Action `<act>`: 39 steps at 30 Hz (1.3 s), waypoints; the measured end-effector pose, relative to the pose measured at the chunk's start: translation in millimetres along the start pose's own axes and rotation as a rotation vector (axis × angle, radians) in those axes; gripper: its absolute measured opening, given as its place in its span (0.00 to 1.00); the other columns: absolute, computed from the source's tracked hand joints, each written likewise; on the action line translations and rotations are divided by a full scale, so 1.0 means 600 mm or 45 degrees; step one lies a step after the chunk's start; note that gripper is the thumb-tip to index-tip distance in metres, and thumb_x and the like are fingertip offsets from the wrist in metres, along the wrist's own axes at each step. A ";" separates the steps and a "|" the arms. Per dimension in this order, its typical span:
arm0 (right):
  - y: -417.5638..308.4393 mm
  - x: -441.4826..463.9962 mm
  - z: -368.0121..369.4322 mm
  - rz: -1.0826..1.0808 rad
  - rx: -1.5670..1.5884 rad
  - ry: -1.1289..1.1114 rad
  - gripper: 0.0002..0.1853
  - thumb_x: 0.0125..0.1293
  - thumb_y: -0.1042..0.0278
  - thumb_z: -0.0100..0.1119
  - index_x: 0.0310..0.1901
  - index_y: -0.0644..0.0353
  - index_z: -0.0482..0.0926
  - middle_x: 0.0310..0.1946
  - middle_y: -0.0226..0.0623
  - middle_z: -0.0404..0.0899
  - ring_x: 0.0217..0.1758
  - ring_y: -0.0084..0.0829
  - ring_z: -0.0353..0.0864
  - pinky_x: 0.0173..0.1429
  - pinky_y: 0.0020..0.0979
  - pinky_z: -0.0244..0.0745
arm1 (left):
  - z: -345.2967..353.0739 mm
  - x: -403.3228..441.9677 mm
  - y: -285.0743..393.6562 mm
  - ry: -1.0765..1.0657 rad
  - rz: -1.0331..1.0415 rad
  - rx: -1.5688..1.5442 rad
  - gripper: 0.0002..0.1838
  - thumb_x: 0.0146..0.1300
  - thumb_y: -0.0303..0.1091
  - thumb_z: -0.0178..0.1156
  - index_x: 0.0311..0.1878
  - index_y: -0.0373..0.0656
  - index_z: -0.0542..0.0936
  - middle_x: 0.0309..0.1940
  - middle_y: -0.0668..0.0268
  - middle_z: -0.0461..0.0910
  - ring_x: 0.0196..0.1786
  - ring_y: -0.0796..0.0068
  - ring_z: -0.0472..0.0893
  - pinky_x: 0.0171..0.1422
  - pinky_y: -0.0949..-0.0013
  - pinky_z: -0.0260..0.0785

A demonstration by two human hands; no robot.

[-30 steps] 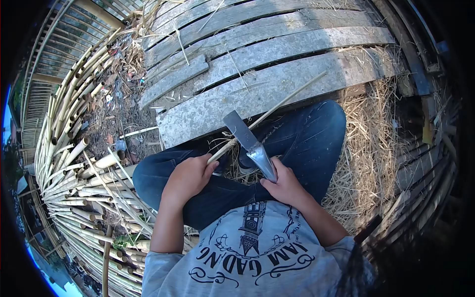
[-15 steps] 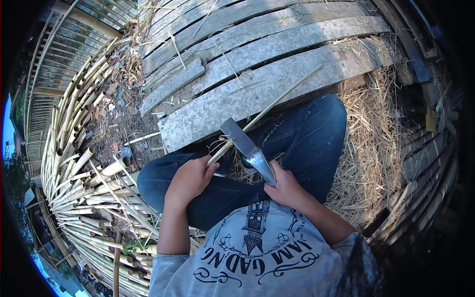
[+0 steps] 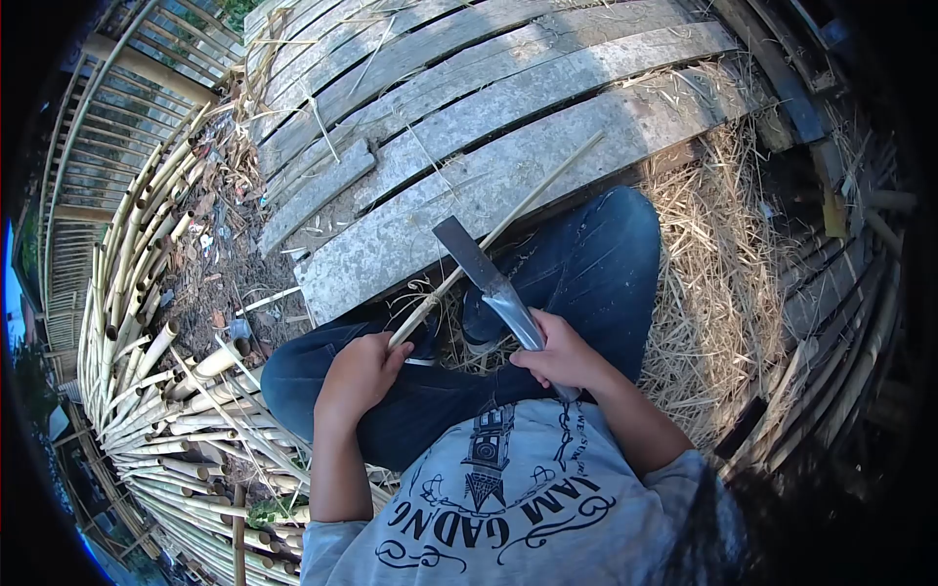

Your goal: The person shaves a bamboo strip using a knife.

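Blade moved along the stick, now crossing it farther from the left hand

Since half a second ago, the metal blade (image 3: 480, 270) has shifted up and away along the pale stick (image 3: 539, 195), and the whole view has swung slightly. At far left stands a bamboo railing (image 3: 147, 69); below it, cut bamboo poles (image 3: 171, 479) fan out in a dense heap, their open ends facing the seated person's left knee (image 3: 293, 376). Next comes the left hand (image 3: 358, 376), its fingers clenched around the stick's lower end. From there the stick slants up and rightward, with thin curled shavings (image 3: 422, 290) near the grip and its far tip above the nearest of the weathered planks (image 3: 362, 259). That plank's front edge runs just beyond the legs; the boards stretch away with dark gaps between them. In the middle, the blade crosses over the stick; whether its edge touches cannot be told. Below, a grey shirt (image 3: 547, 542) carries a clock-tower print and upside-down lettering, "JAM GADANG"; the smaller words are hard to read. The right hand (image 3: 567, 357) has its fingers wrapped around the tool's handle. Both hands have room between the spread knees. Right of the right knee (image 3: 625, 234), loose straw (image 3: 718, 244) covers the ground.
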State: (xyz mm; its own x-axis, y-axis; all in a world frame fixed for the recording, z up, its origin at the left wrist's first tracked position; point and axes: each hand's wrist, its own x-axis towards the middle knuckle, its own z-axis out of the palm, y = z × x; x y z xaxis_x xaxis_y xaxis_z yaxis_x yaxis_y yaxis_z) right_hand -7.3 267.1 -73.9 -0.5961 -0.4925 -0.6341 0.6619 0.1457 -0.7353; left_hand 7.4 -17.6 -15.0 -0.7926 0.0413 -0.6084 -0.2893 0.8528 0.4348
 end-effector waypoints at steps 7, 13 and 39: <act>-0.034 0.037 -0.084 -0.400 -1.053 0.915 0.20 0.62 0.71 0.63 0.50 0.65 0.64 0.28 0.55 0.80 0.34 0.57 0.84 0.38 0.49 0.80 | 0.005 0.000 -0.001 0.062 0.063 -0.024 0.17 0.71 0.40 0.59 0.34 0.34 0.79 0.21 0.48 0.75 0.27 0.46 0.77 0.35 0.53 0.67; -0.053 -0.008 -0.055 -0.199 -1.156 0.480 0.21 0.59 0.72 0.63 0.50 0.62 0.63 0.33 0.60 0.82 0.40 0.61 0.83 0.47 0.57 0.78 | 0.017 -0.008 0.011 0.194 0.100 0.082 0.12 0.71 0.37 0.57 0.37 0.36 0.79 0.24 0.45 0.77 0.33 0.41 0.79 0.37 0.48 0.68; -0.106 0.039 -0.177 0.022 -1.458 1.074 0.18 0.61 0.72 0.65 0.47 0.65 0.67 0.36 0.60 0.84 0.42 0.58 0.85 0.47 0.51 0.82 | 0.050 -0.016 0.019 0.365 0.102 0.346 0.07 0.60 0.28 0.62 0.36 0.37 0.73 0.24 0.51 0.80 0.31 0.46 0.82 0.36 0.47 0.74</act>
State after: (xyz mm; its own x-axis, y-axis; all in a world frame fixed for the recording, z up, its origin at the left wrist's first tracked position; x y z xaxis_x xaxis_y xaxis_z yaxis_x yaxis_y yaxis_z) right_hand -111.7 337.5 -67.5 -0.9491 0.1079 -0.2959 0.1867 0.9495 -0.2524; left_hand 28.0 7.4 -24.2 -0.9355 -0.0008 -0.3533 -0.0985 0.9610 0.2586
